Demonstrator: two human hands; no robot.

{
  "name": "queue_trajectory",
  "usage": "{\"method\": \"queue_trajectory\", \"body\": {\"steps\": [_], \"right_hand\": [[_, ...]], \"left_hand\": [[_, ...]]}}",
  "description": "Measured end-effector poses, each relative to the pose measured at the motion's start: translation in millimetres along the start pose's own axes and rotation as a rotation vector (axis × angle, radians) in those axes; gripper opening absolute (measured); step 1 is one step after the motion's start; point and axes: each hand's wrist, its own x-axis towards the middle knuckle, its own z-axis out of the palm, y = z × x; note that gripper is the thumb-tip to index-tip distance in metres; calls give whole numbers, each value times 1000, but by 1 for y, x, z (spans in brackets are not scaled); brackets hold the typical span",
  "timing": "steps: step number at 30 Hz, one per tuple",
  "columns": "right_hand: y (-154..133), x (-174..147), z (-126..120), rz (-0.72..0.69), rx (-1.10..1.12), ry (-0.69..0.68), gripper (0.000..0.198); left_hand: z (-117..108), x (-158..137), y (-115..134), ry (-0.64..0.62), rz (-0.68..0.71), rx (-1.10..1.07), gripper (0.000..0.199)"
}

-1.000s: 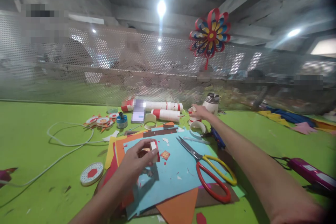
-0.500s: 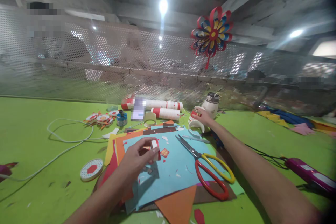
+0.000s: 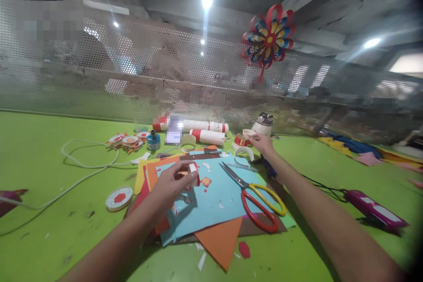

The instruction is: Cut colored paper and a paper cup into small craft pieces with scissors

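My left hand is closed around a red-and-white paper ring, held above the light blue sheet. At the far side, my right hand pinches a small white ring at its edge. Just under and left of it stands a red-and-gold roll, with an open white ring lying in front. Large scissors with one red and one yellow handle rest half open on the blue sheet. A small patterned red square lies near my left hand.
White paper-cup stacks, a phone, a blue glue jar and a white jug line the back. A round decorated disc and a white cable lie left. A purple power strip is at right.
My right hand has moved slightly right off the red-and-gold roll and now pinches the small white ring. My left hand still holds its paper ring. The view has shifted a little.
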Motion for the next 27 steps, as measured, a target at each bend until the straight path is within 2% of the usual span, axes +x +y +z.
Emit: {"method": "queue_trajectory", "body": {"steps": [3, 8, 14, 20, 23, 27], "right_hand": [[2, -16, -5, 44, -2, -23, 26], [0, -39, 1, 122, 73, -118, 24], [-9, -57, -7, 177, 349, -228, 25], [-13, -78, -10, 206, 618, -371, 29], [-16, -77, -6, 223, 688, -377, 29], [-28, -58, -3, 244, 731, -339, 29]], "left_hand": [[0, 0, -1, 9, 24, 15, 47], [2, -3, 1, 14, 62, 40, 48], [-1, 2, -5, 52, 89, 13, 47], [-2, 5, -10, 10, 75, 12, 46], [-2, 3, -8, -3, 83, 12, 45], [-3, 0, -7, -6, 78, 20, 51]]}}
